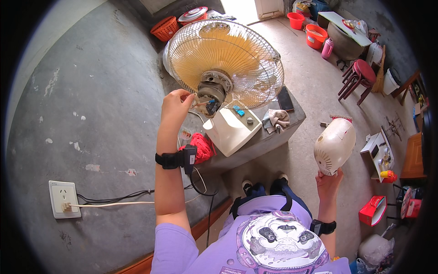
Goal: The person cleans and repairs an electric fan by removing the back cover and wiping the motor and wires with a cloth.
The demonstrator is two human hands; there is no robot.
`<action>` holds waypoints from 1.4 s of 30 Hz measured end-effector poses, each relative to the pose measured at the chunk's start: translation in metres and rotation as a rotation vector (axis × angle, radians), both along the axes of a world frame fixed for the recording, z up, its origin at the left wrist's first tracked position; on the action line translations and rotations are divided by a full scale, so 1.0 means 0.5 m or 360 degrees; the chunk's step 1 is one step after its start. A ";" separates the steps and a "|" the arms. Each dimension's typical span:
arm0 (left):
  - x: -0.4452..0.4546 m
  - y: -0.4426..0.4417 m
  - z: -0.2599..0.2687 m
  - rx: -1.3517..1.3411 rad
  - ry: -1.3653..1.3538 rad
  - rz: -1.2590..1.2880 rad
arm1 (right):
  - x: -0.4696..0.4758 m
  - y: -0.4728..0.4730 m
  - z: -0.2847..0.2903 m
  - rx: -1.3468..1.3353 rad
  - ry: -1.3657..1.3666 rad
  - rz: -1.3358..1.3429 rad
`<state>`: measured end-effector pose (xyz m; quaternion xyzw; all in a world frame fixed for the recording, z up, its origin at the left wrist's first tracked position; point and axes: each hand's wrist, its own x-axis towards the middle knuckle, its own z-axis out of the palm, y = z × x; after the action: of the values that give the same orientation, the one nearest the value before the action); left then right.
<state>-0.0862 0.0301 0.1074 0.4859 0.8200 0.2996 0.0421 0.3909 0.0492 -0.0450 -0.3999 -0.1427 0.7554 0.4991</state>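
An electric fan stands on a concrete ledge, its wire guard (226,65) over yellow blades and its motor (211,90) uncovered, with wires showing at the back. The fingertips of my left hand (177,104) pinch a small pale part or wire beside the motor; exactly which cannot be told. Away to the right, my right hand (328,183) holds the fan's cream plastic motor housing (335,145) from below. The white fan base (232,132) carries a round knob (250,120) and blue buttons (238,110).
On the concrete ledge (267,142) lie a crumpled cloth (276,120), a dark phone (285,99) and a red cloth bundle (200,147). A plug sits in the wall socket (65,199), its white cord running along the wall. Red stools (362,73) and buckets (315,36) stand at the right.
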 end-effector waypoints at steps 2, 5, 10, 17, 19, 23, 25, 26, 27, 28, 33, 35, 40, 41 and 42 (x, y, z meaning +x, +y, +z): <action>-0.001 -0.001 -0.001 0.0008 0.0002 -0.0005 | 0.000 0.000 0.000 -0.0007 -0.0003 0.0001; 0.000 -0.002 0.001 0.0001 0.0029 0.0001 | 0.001 0.000 -0.002 0.0005 0.0026 -0.0003; -0.009 -0.008 -0.005 0.0048 0.0043 0.0005 | 0.002 0.000 -0.003 0.0011 0.0029 0.0015; -0.021 -0.033 -0.016 0.0279 0.0093 0.0134 | 0.001 0.002 0.001 0.0033 0.0008 0.0022; -0.020 -0.044 -0.027 0.0345 0.0087 0.0162 | 0.001 0.002 0.002 0.0054 0.0011 0.0031; -0.017 -0.073 -0.061 0.0434 0.0032 0.0233 | -0.002 0.004 0.005 0.0053 0.0000 0.0042; -0.008 -0.085 -0.075 0.0477 0.0014 0.0277 | -0.004 0.006 0.009 0.0046 -0.0005 0.0037; -0.003 -0.092 -0.082 0.0498 0.0005 0.0300 | -0.005 0.007 0.010 0.0043 -0.0008 0.0035; 0.001 -0.099 -0.090 0.0498 -0.0028 0.0322 | -0.006 0.007 0.009 0.0037 -0.0010 0.0032; 0.004 -0.106 -0.099 0.0497 -0.0061 0.0344 | -0.007 0.008 0.009 0.0031 -0.0011 0.0030; 0.031 -0.146 -0.153 0.0404 -0.0302 0.0373 | -0.008 0.009 0.006 0.0019 0.0014 0.0030; 0.026 -0.169 -0.197 0.0379 -0.0260 0.0339 | -0.008 0.010 0.006 0.0015 0.0023 0.0041; 0.024 -0.219 -0.287 0.0236 -0.0337 0.0445 | -0.007 0.010 0.004 0.0039 0.0031 0.0048; 0.026 -0.228 -0.295 0.0202 -0.0380 0.0456 | -0.007 0.010 0.003 0.0048 0.0036 0.0052; 0.030 -0.236 -0.302 0.0170 -0.0423 0.0470 | -0.007 0.010 0.002 0.0052 0.0040 0.0049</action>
<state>-0.0714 -0.0881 -0.0435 0.3181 0.8525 0.4070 0.0799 0.3876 0.0540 -0.0440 -0.3799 -0.1548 0.7655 0.4956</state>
